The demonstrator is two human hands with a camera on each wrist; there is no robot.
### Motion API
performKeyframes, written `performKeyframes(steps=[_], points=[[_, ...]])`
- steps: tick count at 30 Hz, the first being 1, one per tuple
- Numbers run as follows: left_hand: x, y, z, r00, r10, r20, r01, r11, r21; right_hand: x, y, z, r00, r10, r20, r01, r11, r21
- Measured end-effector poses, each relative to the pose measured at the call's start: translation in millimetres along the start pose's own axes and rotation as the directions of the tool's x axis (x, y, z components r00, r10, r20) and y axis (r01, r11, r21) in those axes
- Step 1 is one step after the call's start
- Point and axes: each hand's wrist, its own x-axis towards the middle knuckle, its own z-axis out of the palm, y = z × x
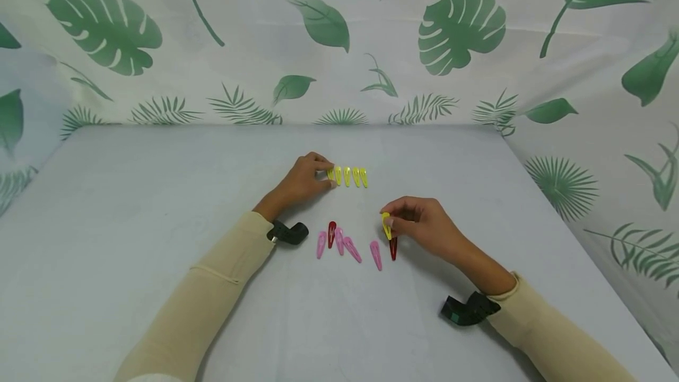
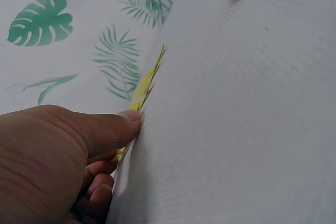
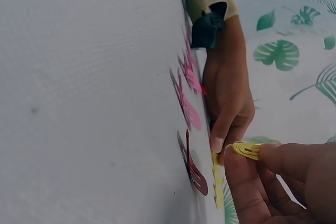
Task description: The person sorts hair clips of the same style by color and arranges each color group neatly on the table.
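My right hand (image 1: 424, 224) pinches a yellow snap hair clip (image 1: 386, 226) between thumb and fingers, raised over the table; the right wrist view shows this clip (image 3: 247, 150) close up. A dark red hair clip (image 1: 393, 249) lies just below that hand. Farther back, yellow hair clips (image 1: 347, 176) form a side-by-side row on the table. At the row's left end my left hand (image 1: 305, 178) has thumb and fingertips on the ends of the leftmost clip (image 1: 330, 174), partly covering it. In the left wrist view the thumb presses along the yellow clips (image 2: 149, 85).
Nearer me lie several pink hair clips (image 1: 321, 244), some close together, with another red clip (image 1: 331, 234) among them. One pink clip (image 1: 376, 255) lies apart to the right. The white table (image 1: 159, 299) meets a leaf-printed cloth (image 1: 371, 28) at its back and sides.
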Motion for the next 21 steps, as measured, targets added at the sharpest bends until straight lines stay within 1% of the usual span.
performKeyframes(steps=[7, 13, 21], points=[[0.4, -0.2, 0.4, 1.000, -0.002, -0.001, 0.002, 1.000, 0.001, 7.1, 0, -3, 1.000, -0.001, -0.007, 0.001, 1.000, -0.011], [0.9, 0.2, 1.0, 1.000, -0.005, -0.002, 0.005, 1.000, 0.007, 13.0, 0, -7, 1.000, -0.010, -0.013, 0.010, 1.000, 0.002], [1.2, -0.5, 0.9, 1.000, -0.002, -0.001, 0.002, 1.000, -0.002, 26.8, 5, -14, 0.998, 0.018, -0.063, -0.021, 0.999, -0.037]])
